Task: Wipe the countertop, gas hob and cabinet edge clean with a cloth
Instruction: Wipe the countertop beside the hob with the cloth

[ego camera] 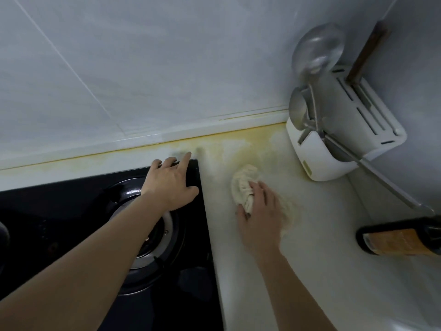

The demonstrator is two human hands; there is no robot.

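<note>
The right hand (259,215) grips a bunched pale cloth (243,187) and presses it on the countertop (317,271), just right of the hob (78,211). Its fingers are curled over the near end of the cloth, and the rest of the cloth sticks out beyond the knuckles toward the wall (143,68). The cloth lies apart from the hob's right edge, with a strip of bare countertop between them.

The left hand (170,181) rests palm down on the far right corner of the hob, fingers straight and spread, holding nothing. Its fingertips reach past the hob's back edge onto the countertop, and its thumb lies along the hob's right edge. The left forearm crosses above the burner (152,237), which sits in the right part of the hob.

Yellowish staining (241,145) marks the countertop behind and to the right of the hob, heaviest along the joint with the wall.

Farther right of the hob, in the corner, stands a white utensil holder (353,139) with a ladle (317,51) and other metal utensils in it and a brown handle (367,51) rising from a slot. Nearer the camera, well right of the hob, a dark bottle (401,237) with a yellow label lies at the frame edge
</note>
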